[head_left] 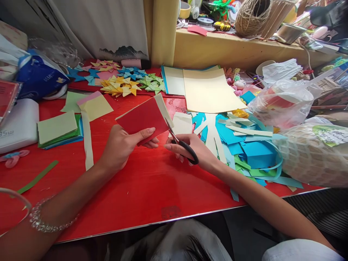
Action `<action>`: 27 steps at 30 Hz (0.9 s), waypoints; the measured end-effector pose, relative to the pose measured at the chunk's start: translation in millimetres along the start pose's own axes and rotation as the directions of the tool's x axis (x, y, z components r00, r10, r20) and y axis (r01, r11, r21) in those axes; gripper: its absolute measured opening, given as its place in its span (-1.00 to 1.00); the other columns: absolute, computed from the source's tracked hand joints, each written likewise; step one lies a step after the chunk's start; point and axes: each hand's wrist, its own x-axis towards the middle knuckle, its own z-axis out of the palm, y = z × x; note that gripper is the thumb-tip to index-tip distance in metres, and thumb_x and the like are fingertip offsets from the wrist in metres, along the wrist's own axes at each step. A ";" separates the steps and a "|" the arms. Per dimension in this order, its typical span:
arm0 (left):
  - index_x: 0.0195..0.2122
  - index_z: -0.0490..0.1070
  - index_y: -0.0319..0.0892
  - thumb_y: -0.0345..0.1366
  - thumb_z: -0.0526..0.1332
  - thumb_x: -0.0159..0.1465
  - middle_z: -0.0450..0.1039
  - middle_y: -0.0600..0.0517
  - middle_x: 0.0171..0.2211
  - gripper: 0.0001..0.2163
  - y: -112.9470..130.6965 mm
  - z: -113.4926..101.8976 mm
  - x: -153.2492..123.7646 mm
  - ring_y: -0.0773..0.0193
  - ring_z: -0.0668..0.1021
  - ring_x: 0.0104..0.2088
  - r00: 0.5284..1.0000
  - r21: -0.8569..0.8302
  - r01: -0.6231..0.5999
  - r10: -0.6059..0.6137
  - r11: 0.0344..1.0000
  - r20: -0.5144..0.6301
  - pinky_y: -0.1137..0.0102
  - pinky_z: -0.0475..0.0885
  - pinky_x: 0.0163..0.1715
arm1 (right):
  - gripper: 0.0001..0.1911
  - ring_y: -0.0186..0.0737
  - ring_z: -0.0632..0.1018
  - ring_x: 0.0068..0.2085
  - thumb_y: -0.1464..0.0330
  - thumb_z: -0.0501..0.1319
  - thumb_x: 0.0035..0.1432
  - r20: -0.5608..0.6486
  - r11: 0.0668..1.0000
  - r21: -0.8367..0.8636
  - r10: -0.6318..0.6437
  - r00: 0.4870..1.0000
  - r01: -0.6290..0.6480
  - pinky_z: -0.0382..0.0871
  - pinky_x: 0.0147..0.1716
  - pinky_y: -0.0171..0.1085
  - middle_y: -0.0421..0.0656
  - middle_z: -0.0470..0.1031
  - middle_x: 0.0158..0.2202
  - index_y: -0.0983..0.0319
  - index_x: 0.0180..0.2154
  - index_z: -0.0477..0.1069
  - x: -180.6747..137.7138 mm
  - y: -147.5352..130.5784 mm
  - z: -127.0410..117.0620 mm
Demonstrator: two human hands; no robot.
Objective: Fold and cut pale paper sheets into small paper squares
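My left hand [133,141] grips a red sheet of paper [144,117] laid against a pale cream sheet [163,108], thumb on the red face. In my right hand [187,148] is a pair of scissors [187,148] with black handles. Its blades point up and to the left, at the right edge of the papers, where the cream sheet sticks out past the red one. Both hands are raised over the middle of the red table [130,195]. How far the blades are parted is hard to make out.
Folded paper stars [122,85] in several colours lie at the back. To the left is a stack of green and blue paper [61,127]. Large cream sheets [209,90] and blue and green offcuts [250,152] lie right, beside a netted bag [312,156]. The table's front edge is close.
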 end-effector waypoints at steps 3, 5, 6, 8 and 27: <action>-0.64 0.53 -0.16 -0.22 0.35 0.06 0.54 0.06 -0.62 -0.81 0.3 -0.5 0.9 0.25 0.59 -0.53 1.000 -0.003 0.022 -0.022 1.000 0.011 0.43 0.53 -0.40 | -0.69 -0.44 0.27 -0.61 0.13 0.24 0.05 -0.040 0.999 0.013 -0.047 0.998 0.048 0.08 -0.63 -0.39 -0.32 0.21 -0.63 0.25 -0.44 0.34 -0.1 2.4 1.6; -0.64 0.54 -0.16 -0.24 0.35 0.06 0.54 0.07 -0.62 -0.82 0.7 -1.1 1.4 0.27 0.59 -0.53 0.999 -0.005 0.025 -0.025 1.000 0.023 0.46 0.53 -0.40 | -0.69 -0.44 0.26 -0.62 0.13 0.25 0.04 -0.056 0.999 0.012 -0.046 0.997 0.047 0.07 -0.65 -0.40 -0.33 0.20 -0.64 0.25 -0.45 0.33 0.0 2.8 1.9; -0.64 0.54 -0.16 -0.24 0.35 0.07 0.54 0.08 -0.62 -0.81 1.0 -1.5 1.6 0.28 0.59 -0.54 0.999 -0.002 0.021 -0.021 1.000 0.024 0.47 0.53 -0.41 | -0.70 -0.44 0.27 -0.62 0.14 0.25 0.04 -0.052 0.999 0.010 -0.036 0.998 0.036 0.07 -0.65 -0.40 -0.33 0.21 -0.64 0.25 -0.45 0.34 0.2 2.6 1.6; -0.65 0.53 -0.15 -0.24 0.35 0.07 0.54 0.09 -0.63 -0.81 1.5 -2.3 1.5 0.28 0.59 -0.55 0.999 0.007 0.011 -0.011 1.000 0.031 0.48 0.52 -0.42 | -0.72 -0.43 0.29 -0.61 0.15 0.25 0.04 -0.029 1.000 0.001 -0.005 1.000 0.005 0.08 -0.65 -0.40 -0.31 0.24 -0.62 0.25 -0.43 0.37 0.8 1.7 0.5; -0.63 0.52 -0.17 -0.27 0.33 0.11 0.54 0.10 -0.62 -0.80 -0.5 -2.2 0.0 0.36 0.58 -0.56 0.992 -0.023 0.015 -0.012 1.000 0.123 0.53 0.51 -0.41 | -0.80 -0.40 0.33 -0.54 0.23 0.23 0.07 -0.020 0.998 0.040 -0.048 0.999 0.048 0.16 -0.54 -0.38 -0.30 0.25 -0.57 0.24 -0.37 0.37 1.2 3.2 3.2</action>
